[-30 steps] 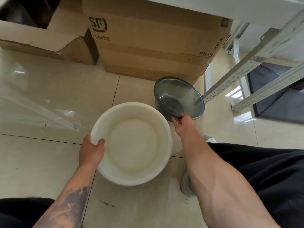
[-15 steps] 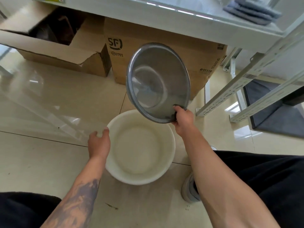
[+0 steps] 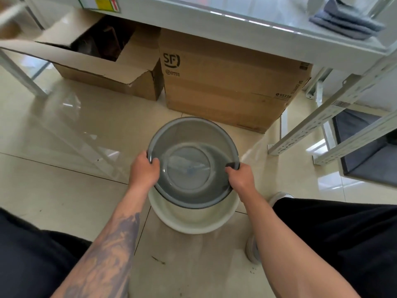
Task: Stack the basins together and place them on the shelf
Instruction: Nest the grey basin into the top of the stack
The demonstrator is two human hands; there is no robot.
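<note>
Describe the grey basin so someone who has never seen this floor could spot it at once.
Start at the closed cardboard box printed SF under the shelf. On the tiled floor just in front sits a white basin, and the grey basin is held over it by the left hand and right hand. It alone is translucent and smoky.

Open tiled floor (image 3: 64,190) lies left; cardboard boxes (image 3: 225,87) block ahead, shelf uprights (image 3: 322,117) crowd the right.

Probably a storeroom or utility corner of a home: glossy beige floor tiles (image 3: 90,117), two brown cardboard shipping boxes (image 3: 225,87) tucked under a white metal shelf (image 3: 247,22), perforated white steel uprights (image 3: 335,117), folded grey cloths (image 3: 345,24).
</note>
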